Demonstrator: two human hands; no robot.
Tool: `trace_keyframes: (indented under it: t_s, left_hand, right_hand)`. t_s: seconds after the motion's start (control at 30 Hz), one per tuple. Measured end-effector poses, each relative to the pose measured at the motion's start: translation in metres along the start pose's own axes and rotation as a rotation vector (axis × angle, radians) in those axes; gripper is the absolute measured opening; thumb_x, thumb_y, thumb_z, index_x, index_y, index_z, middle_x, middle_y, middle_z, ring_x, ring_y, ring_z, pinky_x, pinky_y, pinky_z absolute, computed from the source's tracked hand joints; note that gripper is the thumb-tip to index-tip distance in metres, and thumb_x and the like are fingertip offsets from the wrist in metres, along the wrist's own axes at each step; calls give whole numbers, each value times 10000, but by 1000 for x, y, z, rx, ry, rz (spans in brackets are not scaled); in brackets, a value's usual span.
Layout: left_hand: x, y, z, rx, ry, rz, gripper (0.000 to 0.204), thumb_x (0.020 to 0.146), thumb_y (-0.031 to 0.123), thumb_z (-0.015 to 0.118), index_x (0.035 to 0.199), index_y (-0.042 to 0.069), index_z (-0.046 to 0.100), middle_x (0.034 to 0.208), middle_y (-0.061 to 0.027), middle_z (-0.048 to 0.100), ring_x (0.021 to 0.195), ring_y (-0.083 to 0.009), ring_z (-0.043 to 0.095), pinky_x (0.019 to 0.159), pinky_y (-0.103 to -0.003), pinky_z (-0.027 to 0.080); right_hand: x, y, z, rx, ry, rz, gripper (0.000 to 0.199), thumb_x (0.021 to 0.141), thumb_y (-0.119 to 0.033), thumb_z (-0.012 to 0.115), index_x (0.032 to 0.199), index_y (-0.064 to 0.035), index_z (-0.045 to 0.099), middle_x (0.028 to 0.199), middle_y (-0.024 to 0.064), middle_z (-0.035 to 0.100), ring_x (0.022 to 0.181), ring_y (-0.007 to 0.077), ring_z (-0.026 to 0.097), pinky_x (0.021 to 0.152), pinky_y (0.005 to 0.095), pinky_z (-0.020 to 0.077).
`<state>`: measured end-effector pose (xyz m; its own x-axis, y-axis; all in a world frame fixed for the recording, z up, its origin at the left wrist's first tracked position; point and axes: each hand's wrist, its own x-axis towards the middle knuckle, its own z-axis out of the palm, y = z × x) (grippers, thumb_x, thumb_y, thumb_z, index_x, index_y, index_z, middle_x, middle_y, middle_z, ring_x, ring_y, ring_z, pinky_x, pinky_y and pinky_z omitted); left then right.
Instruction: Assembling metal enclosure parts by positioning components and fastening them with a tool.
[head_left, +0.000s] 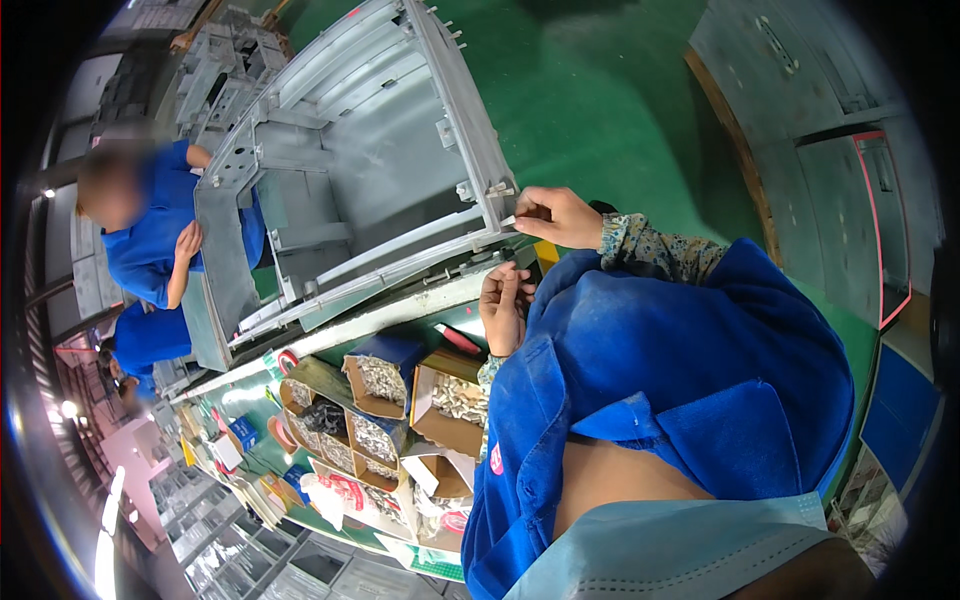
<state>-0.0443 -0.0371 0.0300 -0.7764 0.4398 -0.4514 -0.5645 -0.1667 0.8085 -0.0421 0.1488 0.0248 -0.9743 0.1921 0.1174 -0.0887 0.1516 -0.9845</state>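
Observation:
A large grey metal cabinet frame lies with its open side up, and its near corner points at me. At that corner my right hand is closed in a pinch on a small pale peg. Similar small pale pegs stick out along the edge just beyond my fingertips. Closer to my body, my left hand is raised beside the bench edge, apart from the frame. Its fingers are curled with the thumb against them; whatever they may hold is hidden.
Cardboard bins of small pale parts stand on the bench at left, near a red-handled tool and tape rolls. A co-worker in blue holds a grey panel at the frame's far end. Grey cabinets stand right.

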Motion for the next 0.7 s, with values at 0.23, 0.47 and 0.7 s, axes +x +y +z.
trace_keyframes:
  t_s: [0.23,0.47,0.7]
  left_hand:
    - [-4,0,-2,-30,6,29,180,842,154,505,978,36,511,825,-65,590,625,-82,526,546,-189,402]
    - [-10,-3,-12,-88,78,65,179,832,144,518,971,31,513,803,-61,587,617,-86,529,533,-187,407]
    - [-22,-6,-31,-159,103,120,190,832,130,511,980,12,491,811,-71,571,628,-104,534,544,-206,425]
  right_hand:
    - [3,2,4,-25,-68,118,206,839,-176,478,770,13,520,640,44,538,509,80,481,458,222,394]
    - [6,5,13,242,-38,288,276,861,-234,449,726,-1,509,594,25,509,479,73,458,449,207,380]
    - [3,10,12,188,-74,180,126,824,-111,466,811,10,499,643,43,525,503,79,464,474,209,387]
